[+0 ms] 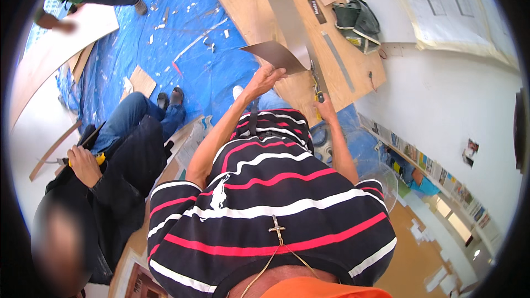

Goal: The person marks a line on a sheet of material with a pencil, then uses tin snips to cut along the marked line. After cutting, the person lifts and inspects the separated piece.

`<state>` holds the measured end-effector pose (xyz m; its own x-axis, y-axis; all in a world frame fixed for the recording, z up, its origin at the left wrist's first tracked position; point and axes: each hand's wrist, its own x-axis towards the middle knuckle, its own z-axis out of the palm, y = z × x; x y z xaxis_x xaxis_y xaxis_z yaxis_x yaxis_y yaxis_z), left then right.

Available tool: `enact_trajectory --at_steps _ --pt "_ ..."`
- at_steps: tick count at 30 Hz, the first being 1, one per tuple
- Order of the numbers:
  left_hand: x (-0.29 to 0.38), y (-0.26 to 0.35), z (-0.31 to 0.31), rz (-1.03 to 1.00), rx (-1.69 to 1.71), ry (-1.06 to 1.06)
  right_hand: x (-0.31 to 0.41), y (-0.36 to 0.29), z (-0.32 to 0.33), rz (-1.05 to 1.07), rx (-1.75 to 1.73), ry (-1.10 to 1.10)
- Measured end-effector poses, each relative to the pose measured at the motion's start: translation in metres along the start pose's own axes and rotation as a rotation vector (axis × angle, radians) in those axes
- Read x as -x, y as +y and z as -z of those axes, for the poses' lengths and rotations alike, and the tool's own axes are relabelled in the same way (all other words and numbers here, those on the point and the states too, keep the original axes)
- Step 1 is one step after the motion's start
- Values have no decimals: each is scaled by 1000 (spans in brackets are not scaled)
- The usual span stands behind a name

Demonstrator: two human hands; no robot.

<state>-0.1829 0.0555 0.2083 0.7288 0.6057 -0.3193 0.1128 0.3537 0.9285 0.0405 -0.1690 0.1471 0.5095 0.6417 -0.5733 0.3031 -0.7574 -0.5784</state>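
Observation:
My left hand (pixel 266 79) pinches the near edge of a thin brown-grey sheet (pixel 285 56), whose near end curls up and to the left. The rest of the sheet runs away from me as a long strip across a plywood worktop (pixel 356 76). In my right hand (pixel 326 108) are snips (pixel 318 87) with yellow and black handles. Their blades point away from me, beside the right edge of the curled end; whether they touch the sheet is hard to tell. Right of the snips, a flat metal strip (pixel 337 60) lies on the plywood.
A dark green bag (pixel 357 25) and a small dark sample piece (pixel 316 11) lie on the worktop. Scraps litter the blue tarpaulin (pixel 198 45). A seated person (pixel 124 161) at left holds a yellow-handled tool; another stands by a white board (pixel 83 35). A fan (pixel 387 186) is at right.

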Motion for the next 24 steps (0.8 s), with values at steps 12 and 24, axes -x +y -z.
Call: enact_trajectory --at_steps 12,24 --pt "3 34 -12 97 -294 -14 -53 1 24 -8 37 -184" --pt "-9 52 -21 41 -240 -55 -71 -12 32 -15 94 -211"
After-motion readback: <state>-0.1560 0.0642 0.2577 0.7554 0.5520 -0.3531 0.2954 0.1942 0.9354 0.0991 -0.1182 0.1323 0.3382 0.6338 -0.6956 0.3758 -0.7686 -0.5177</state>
